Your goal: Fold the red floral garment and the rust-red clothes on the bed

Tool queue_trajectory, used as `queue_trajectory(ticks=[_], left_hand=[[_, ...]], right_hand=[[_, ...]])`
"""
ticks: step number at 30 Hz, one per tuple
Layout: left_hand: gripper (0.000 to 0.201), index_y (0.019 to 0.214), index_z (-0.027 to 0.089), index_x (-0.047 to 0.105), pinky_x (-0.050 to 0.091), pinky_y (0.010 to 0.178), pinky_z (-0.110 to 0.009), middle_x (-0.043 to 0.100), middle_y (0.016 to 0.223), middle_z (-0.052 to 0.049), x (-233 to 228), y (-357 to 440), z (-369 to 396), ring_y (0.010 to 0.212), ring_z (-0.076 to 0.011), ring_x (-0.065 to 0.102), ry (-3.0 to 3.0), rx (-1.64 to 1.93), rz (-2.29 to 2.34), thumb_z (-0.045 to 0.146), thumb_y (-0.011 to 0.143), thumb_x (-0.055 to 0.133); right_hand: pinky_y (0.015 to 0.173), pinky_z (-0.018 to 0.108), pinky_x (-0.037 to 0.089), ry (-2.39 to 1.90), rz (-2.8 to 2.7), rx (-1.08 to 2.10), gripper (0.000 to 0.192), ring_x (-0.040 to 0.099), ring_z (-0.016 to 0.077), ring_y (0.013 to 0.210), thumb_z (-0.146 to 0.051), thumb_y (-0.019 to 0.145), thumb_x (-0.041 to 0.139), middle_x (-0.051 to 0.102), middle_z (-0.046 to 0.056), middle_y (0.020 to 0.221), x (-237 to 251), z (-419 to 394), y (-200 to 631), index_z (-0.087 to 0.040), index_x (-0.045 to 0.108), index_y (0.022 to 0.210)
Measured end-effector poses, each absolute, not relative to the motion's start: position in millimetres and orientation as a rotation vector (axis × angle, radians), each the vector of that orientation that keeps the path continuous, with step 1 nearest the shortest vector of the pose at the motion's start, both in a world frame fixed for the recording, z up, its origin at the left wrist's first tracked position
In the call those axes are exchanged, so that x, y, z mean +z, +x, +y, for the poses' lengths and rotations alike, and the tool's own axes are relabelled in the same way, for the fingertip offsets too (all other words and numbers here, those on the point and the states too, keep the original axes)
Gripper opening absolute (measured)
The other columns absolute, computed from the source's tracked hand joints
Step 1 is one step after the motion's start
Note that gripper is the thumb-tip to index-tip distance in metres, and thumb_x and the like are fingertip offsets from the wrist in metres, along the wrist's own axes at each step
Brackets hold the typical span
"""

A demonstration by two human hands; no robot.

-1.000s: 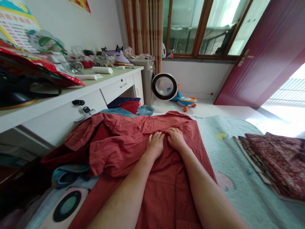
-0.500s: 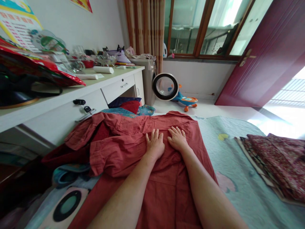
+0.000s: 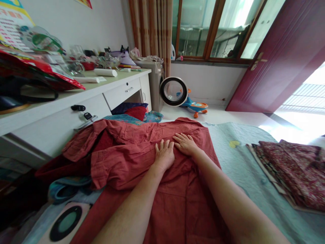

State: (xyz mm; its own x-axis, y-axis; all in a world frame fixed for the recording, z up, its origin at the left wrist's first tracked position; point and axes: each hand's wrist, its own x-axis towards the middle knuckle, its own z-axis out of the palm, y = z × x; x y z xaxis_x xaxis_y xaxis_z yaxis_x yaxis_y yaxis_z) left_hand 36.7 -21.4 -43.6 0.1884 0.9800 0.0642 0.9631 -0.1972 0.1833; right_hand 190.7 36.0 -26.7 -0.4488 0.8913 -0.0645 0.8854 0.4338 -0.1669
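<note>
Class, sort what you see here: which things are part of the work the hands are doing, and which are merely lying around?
In use:
left hand, flat on the cloth
right hand, flat on the cloth
red shirt, spread on the bed cover

Lying about:
floral fabric, folded at the right
ride-on toy car on the floor
white tube on the desk
keys in the drawer

both hands lie flat, palms down, side by side on a rust-red wrinkled cotton shirt (image 3: 142,162) spread over a pale green quilted bed cover (image 3: 243,162). the left hand (image 3: 164,155) has its fingers spread, and the right hand (image 3: 186,144) just beside it angles toward it, fingertips nearly touching. a folded dark red floral cloth (image 3: 291,173) lies well apart at the right. a white desk with drawers (image 3: 83,105) stands to the left, cluttered on top.
</note>
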Motion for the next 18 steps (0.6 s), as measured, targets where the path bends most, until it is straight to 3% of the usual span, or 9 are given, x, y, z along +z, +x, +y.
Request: queue_trajectory(ticks=[5,8,10,13,18], left_hand=[[0.057,0.147,0.028,0.039,0.019,0.113,-0.066,0.032,0.158,-0.005,-44.7,36.5,-21.8,0.145,-0.0379,0.021,2.345,0.212,1.919,0.025,0.090,0.035],[0.056,0.147,0.029,0.039,0.016,0.112,-0.068,0.028,0.160,-0.006,-42.8,37.5,-23.6,0.146,-0.0404,0.018,2.345,0.203,1.910,0.047,0.095,0.032],[0.066,0.148,0.029,0.038,0.013,0.112,-0.069,0.026,0.160,-0.008,-41.5,38.6,-24.8,0.146,-0.0415,0.016,2.341,0.200,1.909,0.063,0.092,0.030],[0.075,0.149,0.029,0.037,0.011,0.112,-0.069,0.024,0.161,-0.009,-40.1,39.7,-26.0,0.147,-0.0420,0.013,2.330,0.190,1.911,0.072,0.087,0.030],[0.075,0.149,0.030,0.036,0.010,0.113,-0.068,0.022,0.162,-0.008,-37.7,40.1,-26.9,0.147,-0.0414,0.011,2.315,0.178,1.913,0.072,0.086,0.035]], right_hand=[[0.118,0.051,0.015,-1.682,-2.584,0.226,0.055,0.019,0.0252,0.148,-0.045,0.100,0.031,0.024,0.002,0.161,-33.8,55.1,196.6,-0.026,0.033,0.151],[0.118,0.049,0.016,-1.675,-2.496,0.237,0.055,0.022,0.0250,0.147,-0.045,0.098,0.037,0.029,0.004,0.159,-41.2,63.8,199.1,-0.023,0.040,0.148],[0.118,0.044,0.020,-1.634,-2.402,0.234,0.051,0.029,0.0234,0.144,-0.038,0.097,0.041,0.038,0.007,0.155,-43.7,66.3,201.8,-0.019,0.046,0.144],[0.113,0.034,0.029,-1.589,-2.179,0.126,0.043,0.043,0.0199,0.133,-0.025,0.093,0.044,0.054,0.010,0.141,-41.5,64.6,209.9,-0.015,0.056,0.133],[0.097,0.039,0.041,-1.942,-1.819,-0.065,0.035,0.053,0.0278,0.115,-0.025,0.090,0.044,0.062,0.013,0.122,-32.6,57.2,228.5,-0.019,0.067,0.115]])
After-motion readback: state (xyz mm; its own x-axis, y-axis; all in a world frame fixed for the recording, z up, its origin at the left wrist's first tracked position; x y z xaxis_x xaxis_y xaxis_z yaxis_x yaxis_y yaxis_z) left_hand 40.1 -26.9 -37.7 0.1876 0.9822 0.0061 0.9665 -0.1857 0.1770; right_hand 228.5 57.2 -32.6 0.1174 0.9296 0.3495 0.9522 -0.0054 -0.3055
